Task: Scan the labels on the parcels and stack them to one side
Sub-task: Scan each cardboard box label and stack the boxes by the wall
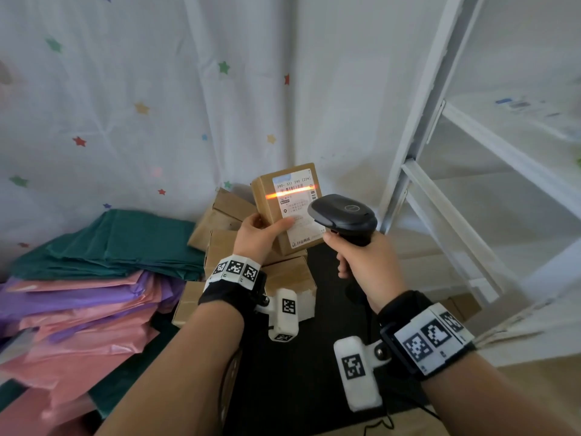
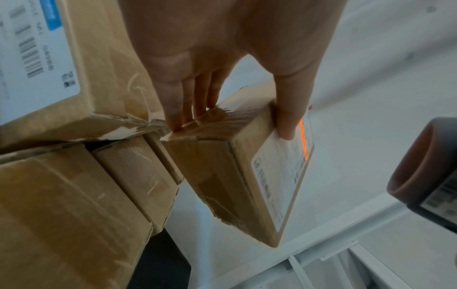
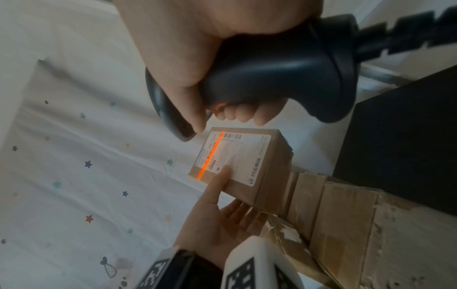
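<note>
My left hand [image 1: 261, 236] holds a small cardboard parcel [image 1: 267, 196] upright above the pile, thumb on its white label [image 1: 298, 212] and fingers behind it. In the left wrist view the same parcel [image 2: 222, 176] is pinched between thumb and fingers. My right hand [image 1: 364, 262] grips a black barcode scanner [image 1: 345, 217] by its handle, its head pointed at the label from the right. An orange scan line [image 1: 289, 191] crosses the barcode near the label's top, and it shows in the right wrist view as the scan line [image 3: 210, 156] on the parcel [image 3: 247, 166].
Several more cardboard parcels [image 1: 220, 221] lie piled below the held one. Green, pink and purple mailer bags [image 1: 94, 278] are stacked at the left. A white metal shelf rack [image 1: 471, 184] stands at the right. A star-print curtain [image 1: 125, 105] hangs behind. The surface underneath is black [image 1: 298, 372].
</note>
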Demonstrator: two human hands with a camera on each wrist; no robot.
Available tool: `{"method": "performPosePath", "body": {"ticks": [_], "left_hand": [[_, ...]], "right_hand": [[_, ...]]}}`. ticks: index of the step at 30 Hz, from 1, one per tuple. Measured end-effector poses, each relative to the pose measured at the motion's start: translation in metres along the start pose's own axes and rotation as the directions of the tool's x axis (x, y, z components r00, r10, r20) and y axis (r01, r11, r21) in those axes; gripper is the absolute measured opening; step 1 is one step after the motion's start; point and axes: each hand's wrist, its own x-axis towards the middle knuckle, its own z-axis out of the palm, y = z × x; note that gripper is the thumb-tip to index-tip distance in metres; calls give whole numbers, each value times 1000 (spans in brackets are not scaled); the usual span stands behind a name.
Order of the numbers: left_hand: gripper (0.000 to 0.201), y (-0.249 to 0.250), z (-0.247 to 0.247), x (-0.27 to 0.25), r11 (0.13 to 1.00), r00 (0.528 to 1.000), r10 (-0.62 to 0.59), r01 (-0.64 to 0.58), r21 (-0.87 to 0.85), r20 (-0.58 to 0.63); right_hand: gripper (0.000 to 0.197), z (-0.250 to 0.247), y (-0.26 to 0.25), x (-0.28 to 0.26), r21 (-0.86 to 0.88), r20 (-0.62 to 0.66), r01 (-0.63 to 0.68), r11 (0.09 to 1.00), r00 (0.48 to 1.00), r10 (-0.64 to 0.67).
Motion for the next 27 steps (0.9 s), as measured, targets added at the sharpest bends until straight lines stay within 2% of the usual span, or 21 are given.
{"method": "performPosePath", "body": {"ticks": [6,10,13,16,22,24,27], "left_hand": [[64,0,0,3,1000,1000,-12,12,17,-26],[69,-3,0,8,999,1000,-16,16,43,-3],[81,-5,2,15,999,999,-48,48,3,-11],[82,-4,11,24,991,991,-122,125,-54,55],[74,-6,57,50,952,931,-287,303,-41,225],[72,-6,78,63,943,905,-325,333,17,275],[63,-9,114,85,915,870,-403,374,152,283]], "right_hand": [[22,1,1,0,0,-8,5,1000,1000,-5],[22,2,4,2,16,-33,2,1000,999,-2],[21,1,10,6,19,-84,-11,1000,996,13],[20,-6,22,11,13,-180,-59,998,982,60],[18,-38,53,26,12,-361,-168,986,919,161],[20,-51,61,36,-2,-393,-205,979,900,187],[21,-68,75,55,10,-423,-283,959,868,261]]}}
